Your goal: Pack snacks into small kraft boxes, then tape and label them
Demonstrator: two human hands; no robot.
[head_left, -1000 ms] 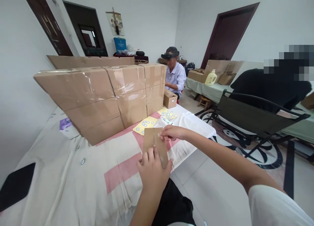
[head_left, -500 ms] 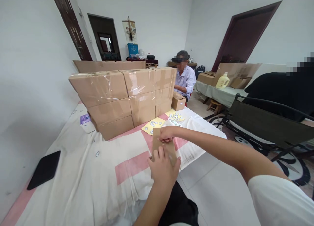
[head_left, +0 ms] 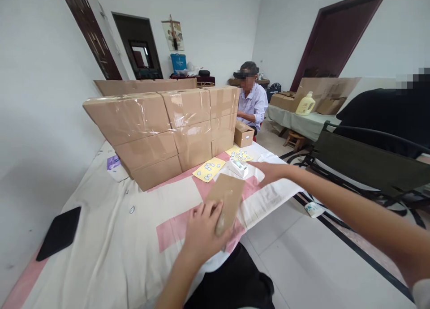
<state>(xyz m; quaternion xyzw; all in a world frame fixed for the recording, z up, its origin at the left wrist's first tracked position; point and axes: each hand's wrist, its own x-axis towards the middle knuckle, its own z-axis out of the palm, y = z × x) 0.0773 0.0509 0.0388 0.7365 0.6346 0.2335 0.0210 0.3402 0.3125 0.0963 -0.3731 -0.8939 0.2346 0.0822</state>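
My left hand (head_left: 205,230) grips a small flat brown cardboard box (head_left: 231,195) near the table's front edge, fingers over its top and thumb along its near side. The box lies tilted, its far end turned to the right. Beyond it, my right hand (head_left: 270,172) reaches out with fingers apart and holds nothing. Just left of those fingers stands a small white device (head_left: 238,168) with a greenish screen. Yellow sheets (head_left: 208,169) bearing several small white labels lie behind the box.
A wall of taped cardboard boxes (head_left: 161,136) stands across the table, with a smaller carton (head_left: 243,135) at its right end. A black tablet (head_left: 59,233) and a purple-and-white tissue pack (head_left: 116,166) lie left. A person (head_left: 251,100) sits behind; a folding chair (head_left: 369,161) stands right.
My right hand has let go of the cardboard box and moved right, next to the white device. My left hand has shifted left, and the box has turned clockwise.
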